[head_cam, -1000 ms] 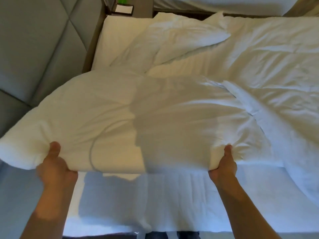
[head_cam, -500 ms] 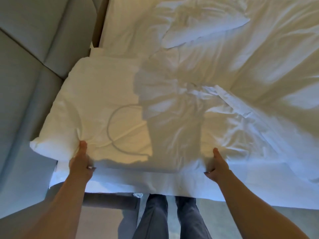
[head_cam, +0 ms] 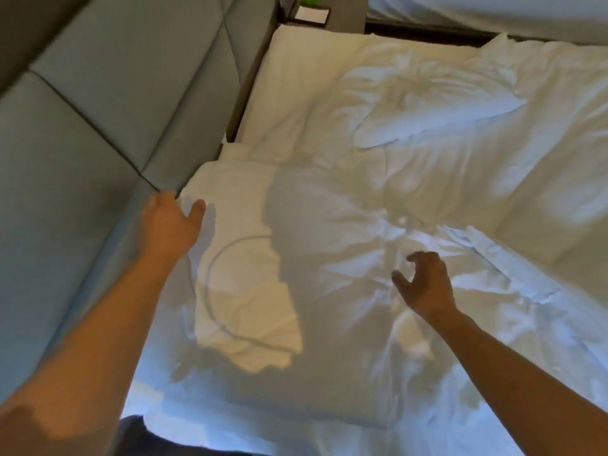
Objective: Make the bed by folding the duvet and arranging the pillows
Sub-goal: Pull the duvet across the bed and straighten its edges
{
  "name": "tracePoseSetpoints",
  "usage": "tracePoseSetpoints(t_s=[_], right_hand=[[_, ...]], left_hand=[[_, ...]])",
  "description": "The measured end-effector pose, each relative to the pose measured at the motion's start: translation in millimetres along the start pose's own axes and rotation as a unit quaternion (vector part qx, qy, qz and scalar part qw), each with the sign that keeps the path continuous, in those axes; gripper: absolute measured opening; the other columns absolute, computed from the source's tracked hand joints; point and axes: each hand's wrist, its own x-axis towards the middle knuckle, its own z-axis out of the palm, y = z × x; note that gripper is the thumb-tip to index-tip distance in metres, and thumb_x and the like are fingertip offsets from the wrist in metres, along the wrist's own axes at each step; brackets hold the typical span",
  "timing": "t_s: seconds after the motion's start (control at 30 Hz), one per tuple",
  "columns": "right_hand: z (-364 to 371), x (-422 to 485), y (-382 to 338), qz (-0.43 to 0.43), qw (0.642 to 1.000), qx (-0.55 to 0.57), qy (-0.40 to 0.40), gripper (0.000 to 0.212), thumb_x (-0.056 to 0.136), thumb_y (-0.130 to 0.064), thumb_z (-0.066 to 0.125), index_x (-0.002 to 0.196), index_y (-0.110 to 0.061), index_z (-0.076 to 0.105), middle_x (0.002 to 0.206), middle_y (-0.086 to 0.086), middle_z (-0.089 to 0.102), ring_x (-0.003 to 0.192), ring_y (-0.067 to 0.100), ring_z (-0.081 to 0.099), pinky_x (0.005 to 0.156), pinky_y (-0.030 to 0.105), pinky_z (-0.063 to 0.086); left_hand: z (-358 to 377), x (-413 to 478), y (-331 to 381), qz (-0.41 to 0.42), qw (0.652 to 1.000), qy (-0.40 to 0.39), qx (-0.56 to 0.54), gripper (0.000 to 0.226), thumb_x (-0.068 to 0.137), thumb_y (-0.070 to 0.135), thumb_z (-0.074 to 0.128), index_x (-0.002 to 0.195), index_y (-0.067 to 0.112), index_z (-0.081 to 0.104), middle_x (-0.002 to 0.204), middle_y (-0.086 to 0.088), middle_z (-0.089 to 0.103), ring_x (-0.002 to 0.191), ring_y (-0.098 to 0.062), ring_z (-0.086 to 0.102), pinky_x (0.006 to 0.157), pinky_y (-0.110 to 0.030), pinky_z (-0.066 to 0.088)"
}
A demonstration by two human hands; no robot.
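Note:
A white pillow [head_cam: 250, 291] lies flat at the near left of the bed, against the headboard. My left hand [head_cam: 171, 225] rests at its far left corner with fingers spread, holding nothing. Over the pillow's right end hovers my right hand [head_cam: 424, 284], fingers loosely curled and empty. A second white pillow [head_cam: 411, 103] lies crumpled further back. The rumpled white duvet [head_cam: 539, 199] covers the right side of the bed.
A grey padded headboard [head_cam: 98, 120] runs along the left. A dark nightstand [head_cam: 312, 18] with a white card stands at the far end, and another white bed [head_cam: 493, 14] lies beyond it. My dark trouser legs [head_cam: 138, 436] show at the bottom edge.
Both hands have let go of the pillow's near edge. The pillow now lies flat on the bed by the headboard, and both hands have moved forward over it.

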Motion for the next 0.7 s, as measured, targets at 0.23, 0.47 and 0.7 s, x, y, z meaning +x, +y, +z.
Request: tracePoseSetpoints(t_s=[0.23, 0.47, 0.7], right_hand=[[27, 134, -145, -0.131, 0.991, 0.025, -0.028, 0.090, 0.091, -0.070, 0.058, 0.160, -0.018, 0.032, 0.167, 0.001, 0.032, 0.154, 0.022, 0.029, 0.119, 0.048, 0.027], [55, 166, -156, -0.166, 0.976, 0.076, -0.119, 0.060, 0.082, -0.077, 0.062, 0.107, -0.023, 0.063, 0.095, -0.007, 0.070, 0.101, 0.026, 0.068, 0.085, 0.037, 0.049], [66, 146, -126, -0.201, 0.978, 0.046, 0.029, 0.052, 0.094, -0.064, 0.061, 0.073, -0.025, 0.034, 0.065, -0.005, 0.055, 0.070, 0.032, 0.060, 0.069, 0.037, 0.039]], left_hand=[[41, 97, 15, -0.173, 0.957, -0.179, -0.149, 0.078, 0.103, 0.066, 0.036, 0.148, 0.004, 0.051, 0.154, -0.018, 0.051, 0.137, -0.036, 0.051, 0.115, -0.043, 0.039], [48, 107, 17, -0.158, 0.874, -0.276, -0.368, 0.053, 0.089, 0.070, 0.061, 0.122, 0.031, 0.073, 0.113, -0.001, 0.079, 0.106, -0.024, 0.074, 0.098, -0.043, 0.053], [58, 119, 44, -0.179, 0.866, -0.365, -0.292, 0.080, 0.066, 0.081, 0.072, 0.121, 0.024, 0.076, 0.114, -0.007, 0.079, 0.111, -0.031, 0.073, 0.107, -0.046, 0.050]])
